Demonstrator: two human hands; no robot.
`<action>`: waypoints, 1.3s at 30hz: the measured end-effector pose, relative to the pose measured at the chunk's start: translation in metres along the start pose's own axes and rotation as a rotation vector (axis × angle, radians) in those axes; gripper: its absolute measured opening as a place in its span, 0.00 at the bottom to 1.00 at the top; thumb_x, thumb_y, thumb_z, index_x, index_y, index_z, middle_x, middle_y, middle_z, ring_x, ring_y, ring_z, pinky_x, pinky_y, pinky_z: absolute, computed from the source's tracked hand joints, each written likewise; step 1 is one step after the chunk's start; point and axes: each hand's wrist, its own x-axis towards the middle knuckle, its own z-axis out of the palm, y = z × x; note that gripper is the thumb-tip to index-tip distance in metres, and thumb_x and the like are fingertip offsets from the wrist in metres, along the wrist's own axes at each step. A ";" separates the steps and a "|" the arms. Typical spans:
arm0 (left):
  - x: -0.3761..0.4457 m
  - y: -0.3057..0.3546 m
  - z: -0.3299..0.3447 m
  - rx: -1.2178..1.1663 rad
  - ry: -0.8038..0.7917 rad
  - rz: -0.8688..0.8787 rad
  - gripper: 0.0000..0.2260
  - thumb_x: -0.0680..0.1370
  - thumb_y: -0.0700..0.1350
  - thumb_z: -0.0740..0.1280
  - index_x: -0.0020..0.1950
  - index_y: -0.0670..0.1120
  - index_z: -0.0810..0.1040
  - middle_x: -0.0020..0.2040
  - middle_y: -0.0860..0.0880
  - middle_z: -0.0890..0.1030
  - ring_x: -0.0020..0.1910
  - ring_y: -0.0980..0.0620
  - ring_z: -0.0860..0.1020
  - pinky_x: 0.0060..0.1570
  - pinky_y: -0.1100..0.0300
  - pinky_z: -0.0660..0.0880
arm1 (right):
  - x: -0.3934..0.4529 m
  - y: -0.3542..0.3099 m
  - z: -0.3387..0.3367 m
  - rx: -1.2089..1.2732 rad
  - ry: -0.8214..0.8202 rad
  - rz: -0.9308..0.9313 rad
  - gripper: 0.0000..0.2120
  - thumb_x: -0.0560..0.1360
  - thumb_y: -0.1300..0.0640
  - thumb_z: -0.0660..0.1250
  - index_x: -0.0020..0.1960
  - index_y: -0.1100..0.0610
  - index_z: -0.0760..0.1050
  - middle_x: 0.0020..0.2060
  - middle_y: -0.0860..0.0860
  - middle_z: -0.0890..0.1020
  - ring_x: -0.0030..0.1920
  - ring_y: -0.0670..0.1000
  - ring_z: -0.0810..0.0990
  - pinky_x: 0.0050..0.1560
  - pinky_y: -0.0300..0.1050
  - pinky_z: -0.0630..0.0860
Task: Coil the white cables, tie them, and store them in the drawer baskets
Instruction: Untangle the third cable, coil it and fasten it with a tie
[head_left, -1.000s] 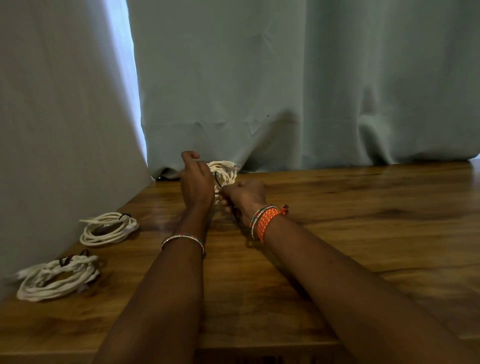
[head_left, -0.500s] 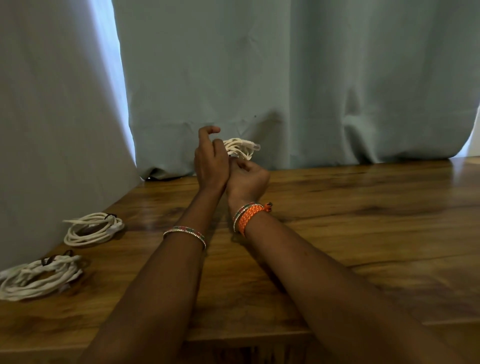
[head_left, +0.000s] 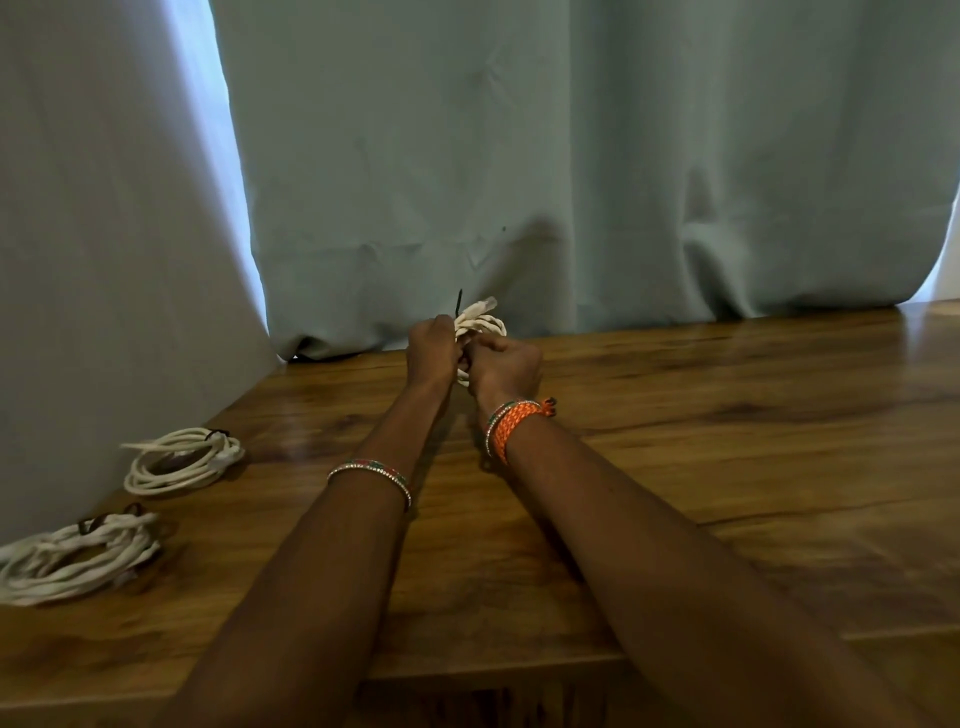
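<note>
We hold the coil (head_left: 480, 326) between both hands, raised just above the far part of the table (head_left: 675, 441), close to the curtain (head_left: 519, 156). The left hand (head_left: 434, 351) curls round the coil's left side. The right hand (head_left: 505, 366) curls round its lower right side, thumb toward the left hand. The two hands touch or nearly touch. The loops stand out above and beyond the knuckles, so the bulk of the coil lies away from us, past the grip.

A thin dark tie (head_left: 459, 301) rises from the top of the left hand, its long axis near upright, leaning slightly right. We cannot tell which fingers pinch its lower part; the fist hides them. The left hand is nearer the free end, so we judge that the next twist or pull of the tie falls to that hand while the right steadies the loops.

Compared with half a second ago, the left forefinger is no longer hooked up above the fist, and the dark end now shows where it did not. The hands have closed together.

Two tied coils lie well apart at the left: the nearer coil (head_left: 78, 558) and the farther coil (head_left: 182, 460). No drawer basket is in view.
</note>
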 end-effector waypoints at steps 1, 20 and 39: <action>0.001 -0.002 -0.001 -0.009 -0.025 0.024 0.16 0.80 0.40 0.54 0.32 0.45 0.68 0.31 0.48 0.69 0.29 0.55 0.67 0.29 0.64 0.64 | 0.000 0.000 0.000 -0.005 -0.006 -0.010 0.05 0.69 0.61 0.71 0.44 0.58 0.85 0.37 0.55 0.85 0.38 0.55 0.83 0.39 0.45 0.80; 0.023 -0.043 -0.059 0.447 0.255 0.391 0.09 0.76 0.41 0.62 0.44 0.38 0.80 0.41 0.36 0.82 0.43 0.39 0.79 0.40 0.54 0.72 | -0.013 -0.055 -0.007 -0.809 -0.530 -0.457 0.15 0.75 0.50 0.65 0.52 0.61 0.78 0.47 0.57 0.82 0.46 0.57 0.80 0.41 0.42 0.70; -0.001 -0.010 -0.027 0.210 -0.301 0.192 0.08 0.78 0.43 0.64 0.44 0.41 0.79 0.26 0.49 0.73 0.15 0.60 0.68 0.16 0.68 0.64 | 0.042 -0.058 -0.042 -0.127 -0.147 -0.404 0.12 0.77 0.54 0.65 0.39 0.59 0.80 0.30 0.51 0.79 0.32 0.50 0.76 0.37 0.45 0.75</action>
